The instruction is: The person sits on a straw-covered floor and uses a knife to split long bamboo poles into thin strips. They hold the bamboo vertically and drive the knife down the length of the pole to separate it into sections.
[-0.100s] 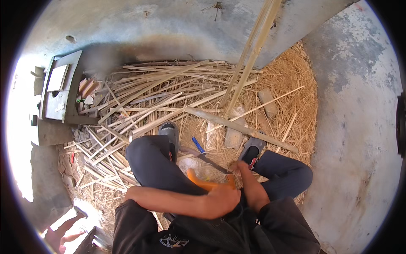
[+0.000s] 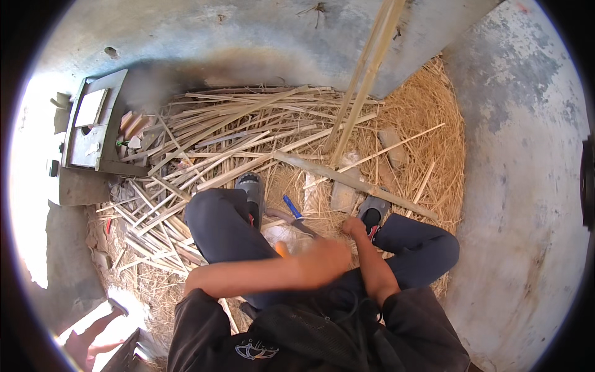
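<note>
My left hand [image 2: 325, 261] is blurred by motion in front of my lap. Its fingers are wrapped round an orange object, and now only a small orange end [image 2: 282, 249] shows beside the wrist. My right hand [image 2: 354, 227] is closed near my right shoe; what it grips, if anything, is hidden. A dark curved blade-like tool [image 2: 302, 227] lies between my feet, its near end passing behind my left hand. Touching its far side is a blue-handled thing [image 2: 291, 206].
Split bamboo strips [image 2: 235, 139] lie heaped ahead and left. Fine shavings [image 2: 427, 111] pile at the right. A bamboo pole [image 2: 353, 177] crosses beyond my feet, near bricks [image 2: 343, 195]. Tall strips [image 2: 362, 80] lean upright. A wooden cabinet [image 2: 93, 136] stands left; another person's leg [image 2: 93, 335] shows lower left.
Both my hands have moved forward, away from my body. My left hand now covers most of the orange object, which showed more fully before.
</note>
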Action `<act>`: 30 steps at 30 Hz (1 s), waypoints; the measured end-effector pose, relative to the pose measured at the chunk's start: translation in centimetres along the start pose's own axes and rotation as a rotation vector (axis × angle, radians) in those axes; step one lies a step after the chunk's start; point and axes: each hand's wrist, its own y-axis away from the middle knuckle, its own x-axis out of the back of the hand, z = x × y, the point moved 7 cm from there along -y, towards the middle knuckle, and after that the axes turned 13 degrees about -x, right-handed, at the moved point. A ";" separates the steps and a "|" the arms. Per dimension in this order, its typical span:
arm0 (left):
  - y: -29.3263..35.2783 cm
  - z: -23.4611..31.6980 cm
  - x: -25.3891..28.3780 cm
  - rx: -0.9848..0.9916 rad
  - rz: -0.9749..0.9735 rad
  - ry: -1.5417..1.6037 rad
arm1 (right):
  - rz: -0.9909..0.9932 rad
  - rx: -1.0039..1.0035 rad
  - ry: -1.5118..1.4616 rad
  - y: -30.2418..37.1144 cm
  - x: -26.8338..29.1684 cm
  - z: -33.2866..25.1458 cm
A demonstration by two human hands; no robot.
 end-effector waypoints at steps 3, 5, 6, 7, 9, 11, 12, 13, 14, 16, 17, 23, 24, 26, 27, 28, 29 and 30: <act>2.1 -4.9 2.2 0.255 0.064 -0.119 | 0.058 0.160 -0.086 -0.6 -3.7 -3.9; 1.8 -7.4 4.1 0.371 0.005 -0.192 | 0.145 0.326 -0.055 -2.9 -5.1 -5.2; 2.1 -8.2 4.1 0.421 -0.002 -0.190 | 0.111 0.389 -0.063 -1.6 -6.2 -6.5; 2.4 -9.1 4.4 0.468 -0.005 -0.201 | 0.088 0.454 -0.076 -0.1 -6.5 -8.4; 2.3 -9.3 5.0 0.521 -0.027 -0.155 | 0.050 0.510 -0.017 2.2 -7.3 -10.2; 1.1 -7.5 5.9 0.532 -0.062 -0.048 | 0.025 0.492 0.127 3.3 -8.1 -10.2; 1.1 -7.6 5.6 0.562 -0.056 0.027 | 0.057 0.477 0.125 4.5 -7.5 -10.6; 1.0 -8.3 5.1 0.591 -0.048 0.098 | 0.093 0.465 0.120 6.1 -6.6 -11.3; 1.0 -8.9 4.7 0.616 -0.041 0.168 | 0.128 0.450 0.111 7.2 -5.6 -11.8; 0.3 -9.5 4.5 0.606 -0.034 0.141 | 0.155 0.497 0.097 8.1 -4.4 -12.6; 0.1 -9.8 4.4 0.603 -0.030 0.127 | 0.169 0.523 0.091 8.5 -3.7 -13.2; -0.4 -10.8 4.9 0.590 -0.106 0.082 | 0.372 0.698 0.002 10.4 -1.2 -17.8; -0.3 -10.9 4.8 0.603 -0.120 0.076 | 0.424 0.742 0.007 11.0 -1.1 -18.6; -0.3 -10.9 5.2 0.579 -0.109 -0.005 | 0.396 0.777 -0.052 11.1 -1.4 -20.1; -0.4 -10.9 5.6 0.567 -0.081 -0.025 | 0.382 0.792 -0.084 10.5 -1.6 -21.1; -0.3 -11.0 5.8 0.556 -0.051 -0.046 | 0.367 0.811 -0.114 9.6 -1.9 -22.1; -0.4 -11.8 5.3 0.478 0.014 -0.114 | 0.386 0.805 -0.160 8.0 -2.7 -22.5; -0.1 -11.9 5.3 0.486 0.034 -0.110 | 0.347 0.775 -0.131 7.2 -3.5 -22.9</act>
